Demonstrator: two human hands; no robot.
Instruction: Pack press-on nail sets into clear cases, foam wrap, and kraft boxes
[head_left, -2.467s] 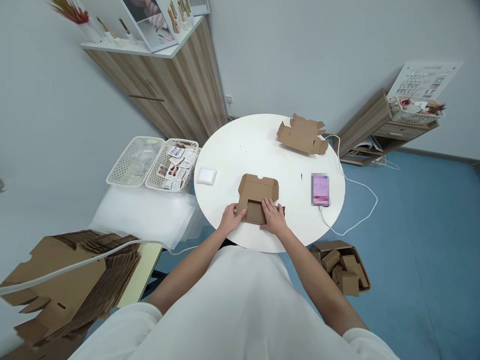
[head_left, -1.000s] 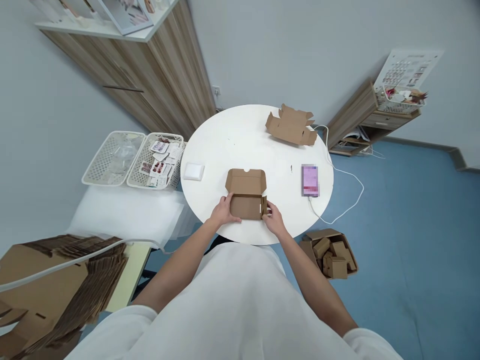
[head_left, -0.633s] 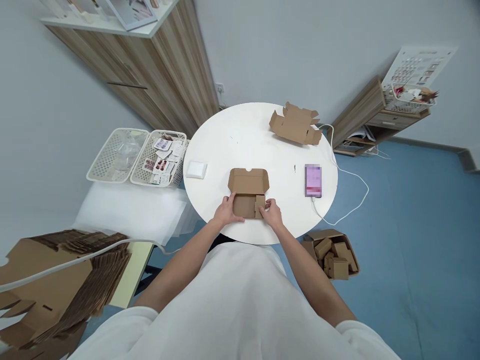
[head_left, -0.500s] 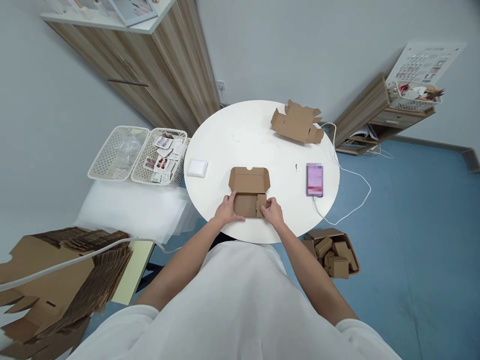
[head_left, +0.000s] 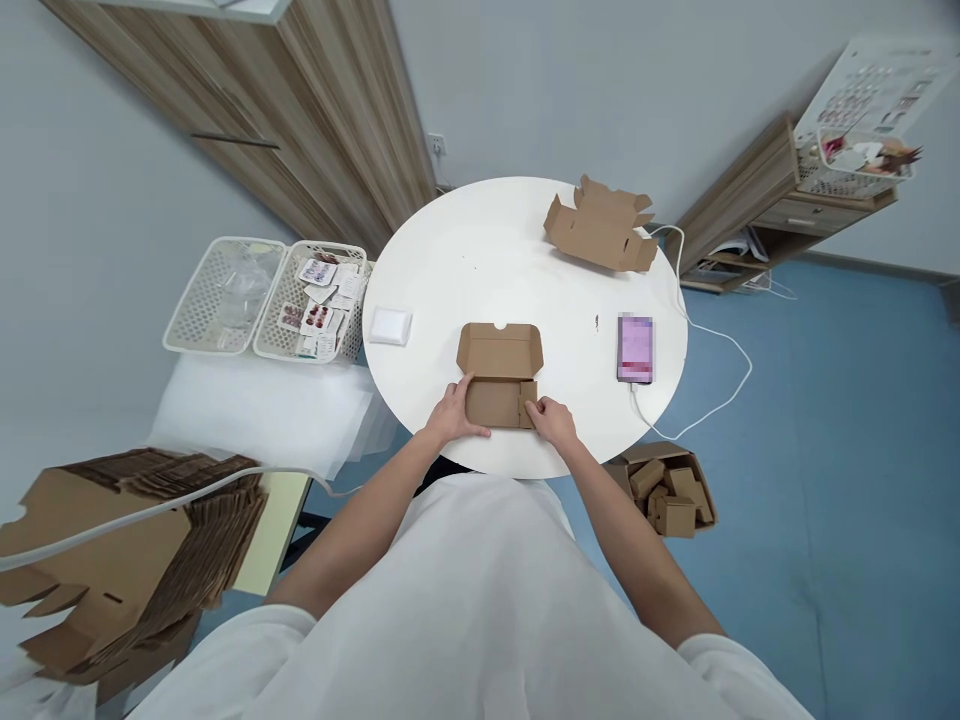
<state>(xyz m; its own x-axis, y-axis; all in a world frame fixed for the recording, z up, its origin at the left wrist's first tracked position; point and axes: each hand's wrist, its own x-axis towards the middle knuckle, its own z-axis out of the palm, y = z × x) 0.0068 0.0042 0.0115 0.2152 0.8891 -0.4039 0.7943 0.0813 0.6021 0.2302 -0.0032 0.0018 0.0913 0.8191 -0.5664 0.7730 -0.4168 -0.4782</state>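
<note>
A small brown cardboard box lies on the round white table near its front edge, its lid folded back away from me. My left hand is around the box's left end, thumb along the front wall and fingers at the left and back. At the other end my right hand is closed on the right wall and its inward-folded flap. Its fingertips are partly hidden there. Nothing shows inside the box beyond that flap.
An unfolded cardboard blank lies at the back right of the table. A phone on a white cable is at right, a white packet at left. Baskets and stacked blanks stand left; a carton of small boxes, lower right.
The flap at the box's right end now looks narrower and closer to the right wall, with my right hand pressed there. My left hand keeps its hold. The view has shifted slightly.
</note>
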